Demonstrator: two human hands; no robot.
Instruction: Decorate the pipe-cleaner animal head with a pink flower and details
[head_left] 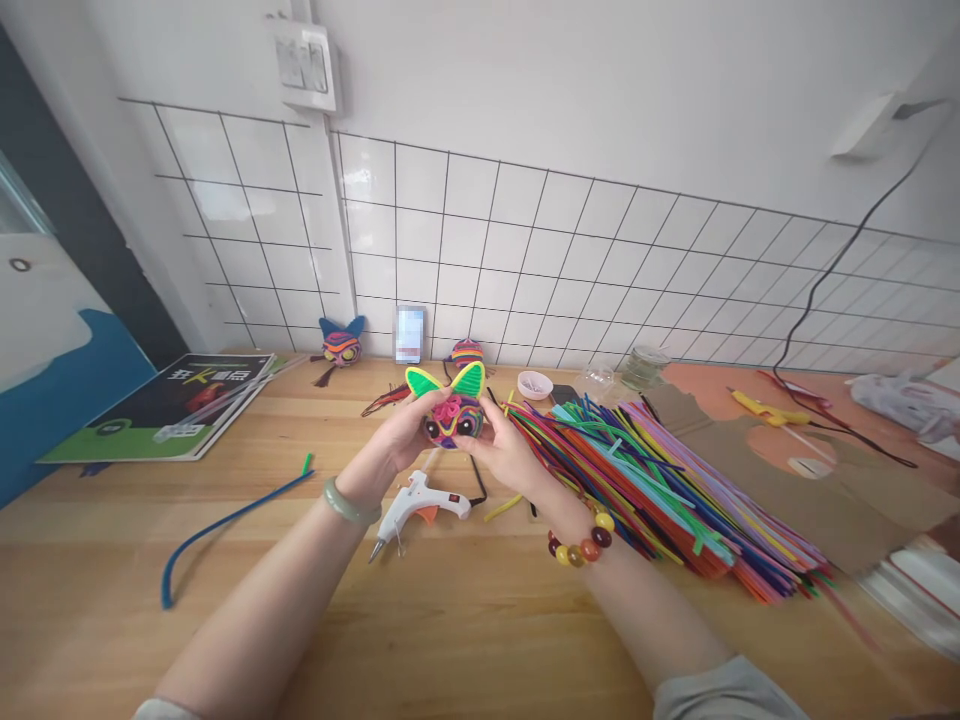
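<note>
Both my hands hold up a small pipe-cleaner animal head (452, 412) with two green and yellow ears, striped colours and two dark eyes. My left hand (396, 440) grips its left side, fingers curled round it. My right hand (504, 450) grips its right side. A green bangle is on my left wrist, a beaded bracelet on my right. Below the hands a white hot glue gun (420, 502) lies on the wooden table (450, 620).
A big pile of coloured pipe cleaners (660, 480) lies right of my hands. A blue pipe cleaner (225, 525) and a book (169, 405) are at left. Two finished figures (341, 347) stand by the tiled wall. A yellow glue gun (765, 408), jars and cardboard are at right.
</note>
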